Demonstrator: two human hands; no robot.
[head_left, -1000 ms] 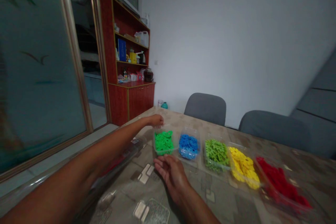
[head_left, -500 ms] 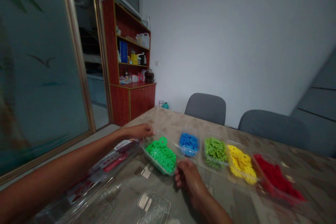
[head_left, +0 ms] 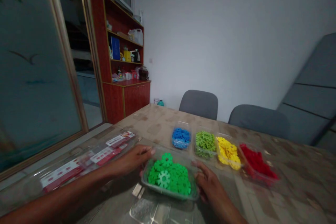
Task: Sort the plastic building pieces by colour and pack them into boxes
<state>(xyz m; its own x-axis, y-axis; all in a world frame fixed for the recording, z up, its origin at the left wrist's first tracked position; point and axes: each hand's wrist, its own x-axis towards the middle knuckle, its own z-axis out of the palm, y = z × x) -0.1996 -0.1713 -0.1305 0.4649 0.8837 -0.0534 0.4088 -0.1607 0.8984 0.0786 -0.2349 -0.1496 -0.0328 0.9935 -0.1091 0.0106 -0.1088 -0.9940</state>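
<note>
Between my hands is a clear plastic container (head_left: 170, 194) filled with green flower-shaped plastic pieces (head_left: 181, 178). A paler green piece (head_left: 164, 179) lies on top of the pile. My left hand (head_left: 141, 155) grips the container's left side, thumb on the rim. On the right side, my right hand (head_left: 207, 182) is closed on the edge, its fingers partly hidden behind the wall. Past it, farther back, stand containers of blue pieces (head_left: 181, 138), light green pieces (head_left: 205, 143), yellow pieces (head_left: 228, 152) and red pieces (head_left: 258, 164).
Clear plastic packaging with red and white labels (head_left: 61, 175) lies at the left of the table (head_left: 147, 119). A clear lid (head_left: 149, 211) rests at the front edge of view. Two grey chairs (head_left: 198, 104) stand behind the table, and a red-brown cabinet (head_left: 115, 101) is at the back left.
The green container has come nearer and turned from a slant to nearly level. My right hand has moved onto its right side, and the view has shifted right.
</note>
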